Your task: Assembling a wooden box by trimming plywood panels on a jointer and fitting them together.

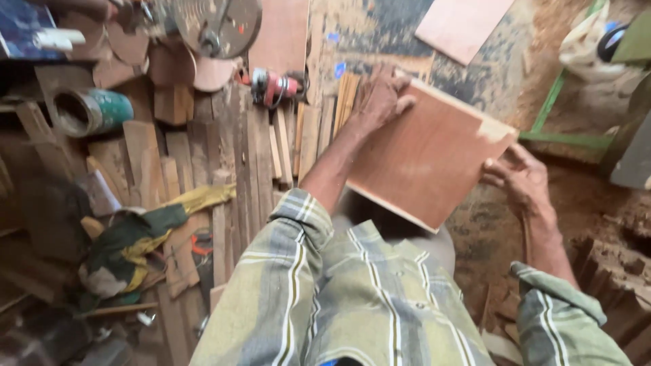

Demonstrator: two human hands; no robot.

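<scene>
I hold a square reddish-brown plywood panel (427, 152) in both hands, tilted over the sawdust-covered floor. My left hand (381, 98) grips its upper left corner, fingers curled over the edge. My right hand (519, 177) holds the right edge near the lower corner. A pale chipped patch shows at the panel's right corner. Both forearms come out of checked shirt sleeves at the bottom of the view.
Several wooden slats (224, 163) lie on the left. A red power tool (272, 88) lies beyond them, with a teal tin (91, 112) and crumpled green and yellow cloth (135, 240) nearby. Another plywood sheet (462, 26) lies at the top, and a green metal frame (557, 135) stands right.
</scene>
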